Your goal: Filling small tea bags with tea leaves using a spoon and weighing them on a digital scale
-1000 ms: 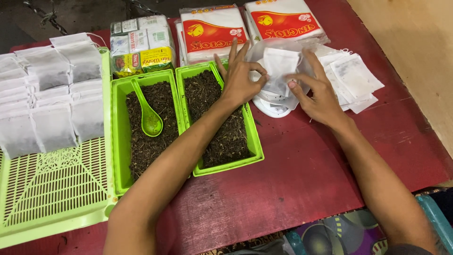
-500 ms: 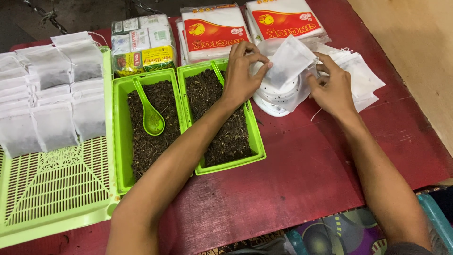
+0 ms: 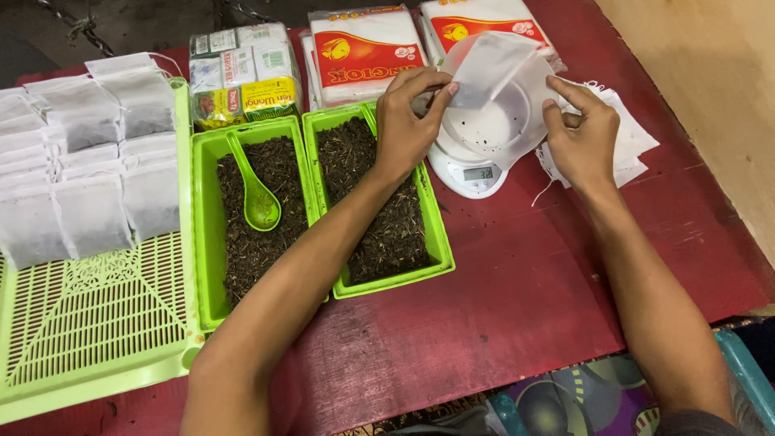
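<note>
While we hold the empty filter bag above the white scale, our left hand pinches its edge and our right hand rests open alongside; it looks light, limp and easily torn; grip the rim.

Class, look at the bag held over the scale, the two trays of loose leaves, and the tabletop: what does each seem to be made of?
Bag: probably thin filter paper or non-woven fabric, white, matte, semi-translucent. Trays: glossy moulded plastic, bright green. Tabletop: likely painted wood, red paint worn and streaked.
</note>
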